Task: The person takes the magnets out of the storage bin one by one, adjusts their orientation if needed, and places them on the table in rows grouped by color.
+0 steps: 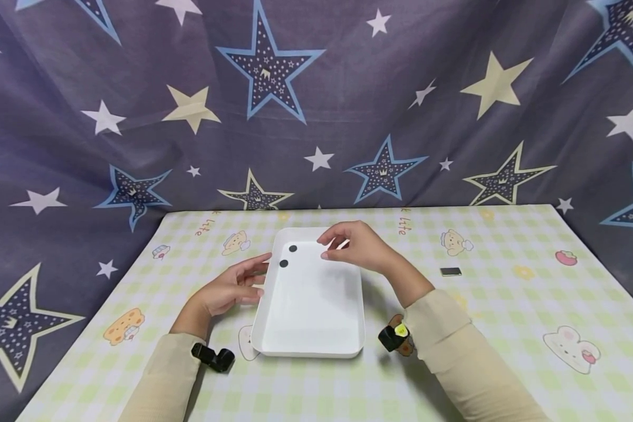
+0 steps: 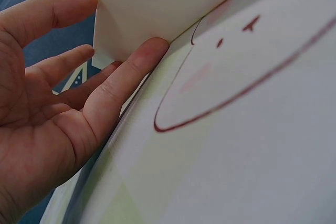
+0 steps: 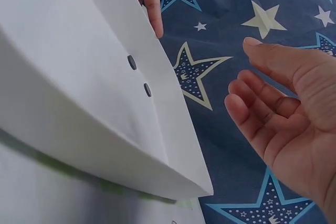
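A white rectangular tray [image 1: 311, 305] lies on the table, its long sides running away from me. Inside, near its far left corner, are two small black discs [image 1: 283, 264], one behind the other; the right wrist view shows these discs [image 3: 132, 62] lying flat by the wall. My left hand [image 1: 237, 287] rests against the tray's left side, fingers spread and fairly straight, thumb touching the outer wall [image 2: 142, 14]. Over the tray's far right part hovers my right hand [image 1: 361, 246], fingers loosely bent. Nothing shows between the thumb and fingers of that hand [image 3: 294, 98].
To the right of the tray, a small dark rectangular piece [image 1: 451, 272] with a pale edge lies on the table. A checked cloth with cartoon prints [image 1: 506, 328] covers the tabletop. Behind it hangs a star-patterned curtain [image 1: 343, 88].
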Available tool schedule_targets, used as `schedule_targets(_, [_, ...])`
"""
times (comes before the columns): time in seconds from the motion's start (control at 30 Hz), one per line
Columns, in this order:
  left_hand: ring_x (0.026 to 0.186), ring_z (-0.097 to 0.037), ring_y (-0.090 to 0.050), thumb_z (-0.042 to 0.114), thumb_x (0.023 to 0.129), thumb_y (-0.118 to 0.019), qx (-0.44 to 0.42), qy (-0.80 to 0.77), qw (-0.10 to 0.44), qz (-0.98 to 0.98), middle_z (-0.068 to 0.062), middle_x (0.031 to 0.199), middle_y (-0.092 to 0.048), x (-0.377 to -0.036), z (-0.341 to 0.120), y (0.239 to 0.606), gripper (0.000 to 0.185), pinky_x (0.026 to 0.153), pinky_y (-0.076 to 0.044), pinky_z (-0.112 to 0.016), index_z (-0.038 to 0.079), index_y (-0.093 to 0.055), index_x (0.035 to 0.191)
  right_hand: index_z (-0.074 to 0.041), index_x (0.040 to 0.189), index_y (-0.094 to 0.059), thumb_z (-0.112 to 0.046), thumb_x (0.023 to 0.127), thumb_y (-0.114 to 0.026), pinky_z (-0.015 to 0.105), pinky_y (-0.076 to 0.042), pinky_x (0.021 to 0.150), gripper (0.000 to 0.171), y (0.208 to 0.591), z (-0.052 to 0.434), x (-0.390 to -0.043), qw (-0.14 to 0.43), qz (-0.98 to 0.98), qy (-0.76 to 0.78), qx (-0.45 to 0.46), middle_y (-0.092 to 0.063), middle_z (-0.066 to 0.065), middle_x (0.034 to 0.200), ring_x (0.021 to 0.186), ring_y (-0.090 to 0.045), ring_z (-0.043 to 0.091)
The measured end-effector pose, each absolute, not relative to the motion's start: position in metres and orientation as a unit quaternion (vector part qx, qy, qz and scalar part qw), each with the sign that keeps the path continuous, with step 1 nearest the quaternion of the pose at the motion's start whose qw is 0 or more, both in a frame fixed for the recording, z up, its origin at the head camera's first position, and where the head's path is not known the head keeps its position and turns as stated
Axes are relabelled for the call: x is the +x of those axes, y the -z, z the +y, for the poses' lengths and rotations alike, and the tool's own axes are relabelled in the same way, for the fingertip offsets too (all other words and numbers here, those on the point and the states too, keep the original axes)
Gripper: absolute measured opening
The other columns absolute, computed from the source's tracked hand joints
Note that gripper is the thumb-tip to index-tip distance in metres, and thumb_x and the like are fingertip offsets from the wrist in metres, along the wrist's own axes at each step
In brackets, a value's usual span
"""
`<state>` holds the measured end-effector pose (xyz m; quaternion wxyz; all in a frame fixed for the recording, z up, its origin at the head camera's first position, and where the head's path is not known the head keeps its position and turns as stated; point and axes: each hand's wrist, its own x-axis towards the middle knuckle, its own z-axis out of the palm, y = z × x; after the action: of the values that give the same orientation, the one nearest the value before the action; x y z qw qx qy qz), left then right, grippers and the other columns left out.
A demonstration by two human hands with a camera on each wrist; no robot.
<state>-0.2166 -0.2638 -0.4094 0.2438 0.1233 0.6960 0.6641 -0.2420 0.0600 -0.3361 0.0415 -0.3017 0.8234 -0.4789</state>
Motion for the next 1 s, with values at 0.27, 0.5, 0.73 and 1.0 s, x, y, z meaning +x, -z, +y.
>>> schedule_targets(0.27, [0.129, -0.032, -0.044, -0.007, 0.08, -0.07, 0.124, -0.67, 0.244, 0.69, -0.024, 0.153, -0.027, -0.219, -0.263, 0.41, 0.089, 0.086, -0.054, -0.035, 0.008, -0.024, 0.155, -0.006, 0.104, -0.074, -0.008, 0.081, -0.079, 0.03, -0.055, 0.079, 0.023, 0.342, 0.046, -0.25, 0.043, 0.826, 0.483, -0.288, -0.071, 0.002, 0.097, 0.086, -0.066, 0.016])
schedule_targets(0.5, [0.13, -0.034, -0.043, -0.007, 0.081, -0.07, 0.121, -0.668, 0.245, 0.692, -0.023, 0.154, -0.027, -0.22, -0.263, 0.411, 0.089, 0.086, -0.054, -0.035, 0.009, -0.025, 0.155, -0.007, 0.104, -0.074, -0.01, 0.081, -0.08, 0.029, -0.054, 0.079, 0.024, 0.348, 0.035, -0.257, 0.06, 0.829, 0.486, -0.271, -0.071, 0.001, 0.097, 0.086, -0.065, 0.015])
schedule_targets(0.73, [0.13, -0.034, -0.043, -0.007, 0.081, -0.069, 0.12, -0.67, 0.246, 0.69, -0.023, 0.153, -0.028, -0.221, -0.262, 0.411, 0.089, 0.087, -0.053, -0.036, 0.009, -0.024, 0.155, -0.006, 0.102, -0.074, -0.009, 0.081, -0.08, 0.028, -0.053, 0.078, 0.022, 0.356, 0.025, -0.262, 0.072, 0.827, 0.496, -0.253, -0.071, 0.001, 0.096, 0.088, -0.066, 0.018])
schedule_targets(1.0, [0.129, -0.034, -0.044, -0.008, 0.082, -0.068, 0.116, -0.669, 0.246, 0.692, -0.024, 0.153, -0.028, -0.219, -0.264, 0.412, 0.088, 0.087, -0.053, -0.036, 0.009, -0.024, 0.156, -0.004, 0.105, -0.073, -0.009, 0.082, -0.079, 0.027, -0.053, 0.074, 0.025, 0.366, 0.008, -0.268, 0.106, 0.821, 0.512, -0.231, -0.07, 0.009, 0.104, 0.091, -0.065, 0.021])
